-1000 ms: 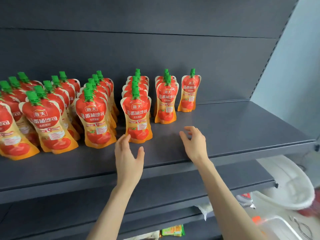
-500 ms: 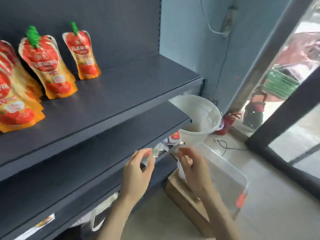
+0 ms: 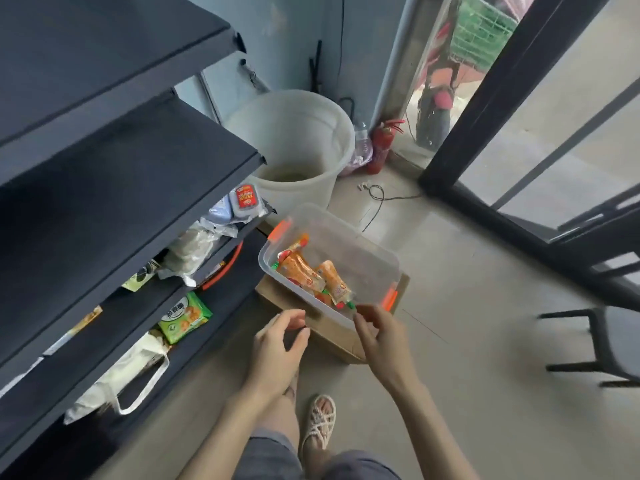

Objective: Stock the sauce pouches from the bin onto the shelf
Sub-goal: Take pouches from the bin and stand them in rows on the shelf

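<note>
A clear plastic bin (image 3: 360,247) with orange latches sits on a cardboard box on the floor. Inside it lie a few orange and red sauce pouches (image 3: 300,271) with green caps. My left hand (image 3: 277,348) hovers just in front of the bin's near rim, fingers curled and apart, holding nothing. My right hand (image 3: 382,337) is at the bin's near right corner, its fingertips close to the green cap of the nearest pouch (image 3: 337,285); nothing is gripped. The dark shelf (image 3: 114,39) fills the upper left; the stocked pouches are out of view.
A white bucket (image 3: 294,140) stands behind the bin beside the shelf end. Lower shelves hold snack packs (image 3: 183,317) and a white bag (image 3: 124,375). A red fire extinguisher (image 3: 381,143) and a cable lie near the glass door. A dark chair (image 3: 602,344) stands at right.
My view has swung down and right from the shelf to the bin on the floor. Both hands came off the shelf and dropped to the bin's near rim.
</note>
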{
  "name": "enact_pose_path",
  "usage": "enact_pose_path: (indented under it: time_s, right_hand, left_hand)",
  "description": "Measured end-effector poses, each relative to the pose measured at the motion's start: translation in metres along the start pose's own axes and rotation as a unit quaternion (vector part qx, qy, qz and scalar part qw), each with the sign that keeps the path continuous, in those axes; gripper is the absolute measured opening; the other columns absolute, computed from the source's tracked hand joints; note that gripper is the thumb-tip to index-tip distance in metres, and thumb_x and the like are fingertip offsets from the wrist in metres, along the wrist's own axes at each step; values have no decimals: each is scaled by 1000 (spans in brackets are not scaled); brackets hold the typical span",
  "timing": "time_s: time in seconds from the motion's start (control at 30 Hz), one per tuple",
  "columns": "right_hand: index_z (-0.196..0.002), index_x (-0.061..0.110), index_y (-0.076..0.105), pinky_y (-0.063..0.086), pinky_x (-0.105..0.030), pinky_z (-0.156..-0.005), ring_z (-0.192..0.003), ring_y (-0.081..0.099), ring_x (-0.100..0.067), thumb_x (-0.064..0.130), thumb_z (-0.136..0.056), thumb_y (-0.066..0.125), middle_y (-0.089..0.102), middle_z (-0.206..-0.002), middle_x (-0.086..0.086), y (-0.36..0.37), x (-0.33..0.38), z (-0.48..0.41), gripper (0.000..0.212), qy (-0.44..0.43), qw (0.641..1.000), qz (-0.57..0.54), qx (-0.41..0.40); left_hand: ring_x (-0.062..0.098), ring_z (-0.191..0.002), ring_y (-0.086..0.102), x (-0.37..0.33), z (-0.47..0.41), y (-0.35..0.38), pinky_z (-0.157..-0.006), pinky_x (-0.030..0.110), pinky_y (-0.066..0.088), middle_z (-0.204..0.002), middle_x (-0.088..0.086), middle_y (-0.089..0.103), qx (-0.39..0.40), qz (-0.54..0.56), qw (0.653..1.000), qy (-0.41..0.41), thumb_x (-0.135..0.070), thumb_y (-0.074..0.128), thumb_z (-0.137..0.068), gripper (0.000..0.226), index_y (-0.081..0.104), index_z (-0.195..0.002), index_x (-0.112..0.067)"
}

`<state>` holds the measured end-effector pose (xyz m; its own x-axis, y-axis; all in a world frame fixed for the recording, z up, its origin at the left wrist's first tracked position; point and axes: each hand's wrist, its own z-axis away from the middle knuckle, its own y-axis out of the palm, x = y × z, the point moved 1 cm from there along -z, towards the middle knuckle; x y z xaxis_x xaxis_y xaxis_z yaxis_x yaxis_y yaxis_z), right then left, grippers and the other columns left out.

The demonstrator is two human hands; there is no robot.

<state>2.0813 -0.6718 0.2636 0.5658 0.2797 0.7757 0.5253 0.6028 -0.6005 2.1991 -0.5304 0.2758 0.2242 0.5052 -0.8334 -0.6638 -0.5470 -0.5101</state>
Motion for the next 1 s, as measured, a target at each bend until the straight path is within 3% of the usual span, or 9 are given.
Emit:
enact_pose_path:
  time_s: [0.17, 0.33, 0.47, 0.6, 0.7, 0.83, 1.0]
  right_hand:
    - [-103, 16, 68, 45, -24, -74, -86, 59, -8, 20, -94, 56, 64, -94, 12, 4, -27, -52, 16, 53, 998, -19, -4]
    - [-101, 14, 68, 42, -18, -70, -83, 60, -8, 18, -93, 57, 66, -91, 9, 26, -56, -115, 14, 125, 992, -32, 5]
    - [-101, 12, 67, 49, -26, -76, -86, 63, -13, 18, -93, 57, 69, -94, 2, 55, -84, -164, 14, 189, 981, -43, 26]
    - [-100, 14, 67, 42, -15, -68, -82, 60, -9, 19, -92, 57, 66, -91, 5, 89, -122, -207, 13, 235, 970, -42, 39]
    - [-98, 13, 68, 44, -23, -72, -84, 60, -11, 22, -92, 58, 69, -92, 1, 115, -158, -237, 15, 270, 961, -52, 42]
    - [-103, 9, 67, 48, -32, -81, -94, 64, -20, 23, -90, 59, 71, -100, -6, 156, -215, -268, 20, 310, 948, -52, 58]
    - [-116, 8, 61, 44, -34, -89, -107, 58, -25, 22, -87, 63, 65, -114, -11, 204, -281, -285, 33, 340, 935, -59, 83]
  left_hand:
    - [3, -94, 56, 13, -58, 30, -70, -1, 37, -99, -9, 61, 53, -25, 997, -43, -16, 58, -90, 21, 59, -109, -24]
    - [1, -90, 55, 36, -132, 58, -71, 1, 38, -99, -4, 62, 94, -22, 990, -104, -14, 58, -90, 22, 59, -112, -17]
    - [0, -89, 55, 67, -195, 82, -68, 5, 40, -100, -5, 61, 111, -16, 981, -158, -17, 57, -91, 19, 58, -109, -22]
    - [8, -95, 56, 109, -255, 110, -75, 14, 43, -102, -4, 61, 147, -30, 970, -190, -19, 55, -92, 18, 57, -110, -19]
    - [13, -95, 57, 145, -296, 135, -79, 25, 47, -102, -2, 62, 173, -67, 964, -191, -18, 56, -92, 16, 58, -108, -18]
    - [17, -98, 58, 194, -343, 180, -81, 24, 44, -106, 3, 63, 210, -97, 957, -177, -14, 58, -90, 21, 59, -111, -12]
    - [22, -121, 47, 249, -385, 231, -96, 21, 31, -130, 9, 49, 262, -160, 942, -132, -18, 63, -88, 46, 48, -130, -8]
